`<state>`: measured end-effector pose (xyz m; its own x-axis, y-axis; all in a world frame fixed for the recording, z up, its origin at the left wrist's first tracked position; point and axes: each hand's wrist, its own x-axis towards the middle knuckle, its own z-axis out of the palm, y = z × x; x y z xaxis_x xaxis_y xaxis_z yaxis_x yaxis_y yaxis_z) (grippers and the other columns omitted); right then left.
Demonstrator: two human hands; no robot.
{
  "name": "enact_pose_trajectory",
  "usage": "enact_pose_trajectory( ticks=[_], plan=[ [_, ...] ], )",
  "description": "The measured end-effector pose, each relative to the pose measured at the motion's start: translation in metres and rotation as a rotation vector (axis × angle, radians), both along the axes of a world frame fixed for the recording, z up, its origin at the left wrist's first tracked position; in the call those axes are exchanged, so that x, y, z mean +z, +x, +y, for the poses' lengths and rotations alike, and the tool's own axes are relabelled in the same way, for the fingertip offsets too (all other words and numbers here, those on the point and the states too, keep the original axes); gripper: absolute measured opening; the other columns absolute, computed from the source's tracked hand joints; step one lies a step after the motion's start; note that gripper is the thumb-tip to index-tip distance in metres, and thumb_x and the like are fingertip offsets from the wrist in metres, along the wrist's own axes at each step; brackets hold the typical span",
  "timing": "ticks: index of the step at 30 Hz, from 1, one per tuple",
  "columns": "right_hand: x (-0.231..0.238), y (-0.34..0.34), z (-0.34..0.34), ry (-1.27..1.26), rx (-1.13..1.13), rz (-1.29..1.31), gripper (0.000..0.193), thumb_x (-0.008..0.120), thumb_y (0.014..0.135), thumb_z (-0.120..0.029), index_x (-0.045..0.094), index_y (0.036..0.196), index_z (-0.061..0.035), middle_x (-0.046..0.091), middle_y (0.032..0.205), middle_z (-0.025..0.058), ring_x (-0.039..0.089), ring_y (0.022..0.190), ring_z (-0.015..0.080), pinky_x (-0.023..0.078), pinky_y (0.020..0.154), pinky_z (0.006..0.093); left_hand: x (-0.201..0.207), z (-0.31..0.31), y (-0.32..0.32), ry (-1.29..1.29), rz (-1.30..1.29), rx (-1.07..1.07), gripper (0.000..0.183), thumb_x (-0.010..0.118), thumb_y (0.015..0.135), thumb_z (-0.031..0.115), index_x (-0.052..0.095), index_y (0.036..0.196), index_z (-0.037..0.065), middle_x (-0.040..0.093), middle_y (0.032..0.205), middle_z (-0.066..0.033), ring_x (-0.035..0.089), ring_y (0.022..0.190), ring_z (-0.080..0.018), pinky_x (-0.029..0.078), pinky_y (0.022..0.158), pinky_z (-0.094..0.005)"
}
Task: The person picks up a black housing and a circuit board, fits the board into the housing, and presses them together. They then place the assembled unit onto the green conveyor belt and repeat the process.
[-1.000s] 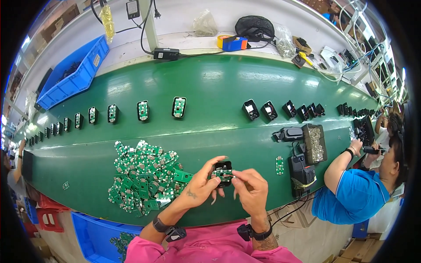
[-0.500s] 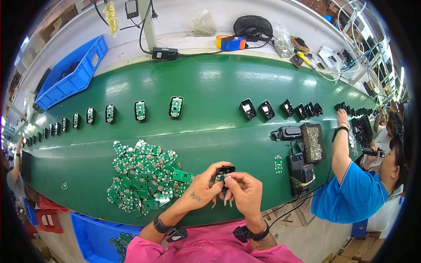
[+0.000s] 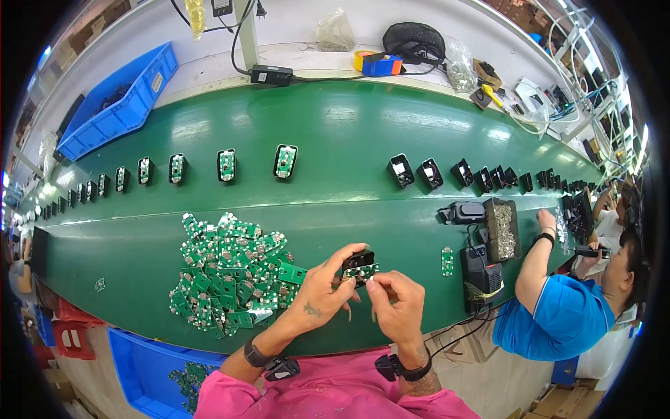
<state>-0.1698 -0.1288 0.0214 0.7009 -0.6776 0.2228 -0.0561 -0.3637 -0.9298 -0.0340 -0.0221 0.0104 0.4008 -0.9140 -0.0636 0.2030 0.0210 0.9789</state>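
Note:
My left hand [image 3: 323, 288] wraps round a small black plastic case [image 3: 362, 258], its open side turned up toward me. Across the case's near edge lies a green circuit board [image 3: 363, 271], tilted, with the left thumb close to its left end. My right hand [image 3: 398, 302] pinches at the board's right end, where something small and white shows at the fingertips; a thin reddish wire seems to run beside it. Just left of my hands spreads a heap of loose green circuit boards [image 3: 234, 272].
Black cases with boards inside [image 3: 285, 162] line the left; open black cases [image 3: 401, 171] stand right. A single board [image 3: 447, 261], a tray of small metal parts [image 3: 501, 230] and a black boxy device [image 3: 481, 276] lie to my right. A co-worker in blue [image 3: 565, 314] sits beyond.
The circuit board now shows tilted over the case's near edge, where before it was mostly hidden by my fingers. My right hand has shifted slightly right. The co-worker's arm has drawn nearer.

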Motion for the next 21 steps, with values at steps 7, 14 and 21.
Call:
enact_pose_trajectory(
  ticks=[7, 14, 21],
  plan=[
    [0.033, 0.003, -0.027, -0.057, 0.259, 0.338, 0.010, 0.069, 0.084, -0.005, 0.067, 0.081, 0.0036, 0.061, 0.064, 0.0077, 0.052, 0.050, 0.0102, 0.040, 0.048, 0.0274, 0.007, 0.003, 0.003, 0.020, -0.240, -0.029, 0.061, 0.052, 0.088, -0.005, 0.046, 0.147, 0.009, 0.061, 0.119, -0.0128, 0.067, 0.078, -0.0140, 0.057, 0.065, -0.0258],
    [0.036, 0.004, -0.036, -0.028, 0.336, 0.409, 0.011, 0.071, 0.081, -0.006, 0.068, 0.078, 0.0044, 0.062, 0.061, 0.0056, 0.052, 0.051, 0.0071, 0.039, 0.047, 0.0253, 0.005, 0.003, 0.002, 0.030, -0.393, -0.067, 0.063, 0.052, 0.087, -0.006, 0.046, 0.148, 0.012, 0.060, 0.116, -0.0124, 0.067, 0.081, -0.0161, 0.057, 0.068, -0.0284],
    [0.035, 0.006, -0.040, 0.000, 0.345, 0.455, 0.013, 0.071, 0.081, -0.007, 0.069, 0.079, 0.0051, 0.063, 0.061, 0.0048, 0.051, 0.052, 0.0052, 0.040, 0.047, 0.0247, 0.004, 0.003, 0.002, 0.034, -0.426, -0.072, 0.065, 0.053, 0.086, -0.005, 0.046, 0.147, 0.013, 0.060, 0.109, -0.0122, 0.067, 0.080, -0.0165, 0.056, 0.070, -0.0293]
  ],
)
